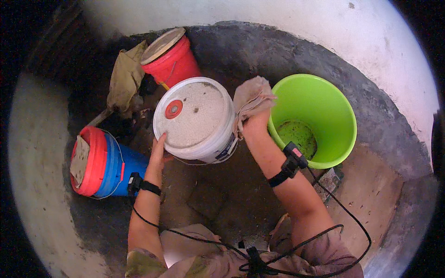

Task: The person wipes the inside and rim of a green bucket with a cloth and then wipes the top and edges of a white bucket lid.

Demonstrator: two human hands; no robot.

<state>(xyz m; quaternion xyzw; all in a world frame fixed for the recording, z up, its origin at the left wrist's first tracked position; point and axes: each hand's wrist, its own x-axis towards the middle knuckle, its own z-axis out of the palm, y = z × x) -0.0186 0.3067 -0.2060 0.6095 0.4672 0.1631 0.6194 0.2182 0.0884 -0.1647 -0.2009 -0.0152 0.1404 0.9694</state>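
Note:
A white lidded plastic bucket (205,114) stands before me, its dusty lid (194,130) bearing a red-ringed cap (174,109). My left hand (159,147) rests against the bucket's left side, with a finger at the lid's rim; its other fingers are partly hidden. My right hand (256,120) grips a folded, greyish-beige cloth (253,95) by the bucket's right side. Part of the cloth seems to touch the bucket wall. Just right of that hand is a lime-green tub (333,114), open at the top, with dark dirt on its bottom.
Behind stands a red bucket (177,66) with a lid, beside a draped tan cloth (127,76). A blue bucket (130,166) with a red rim is at left. Curved walls (295,52) surround the floor. A black cable (351,215) runs from straps on my forearms.

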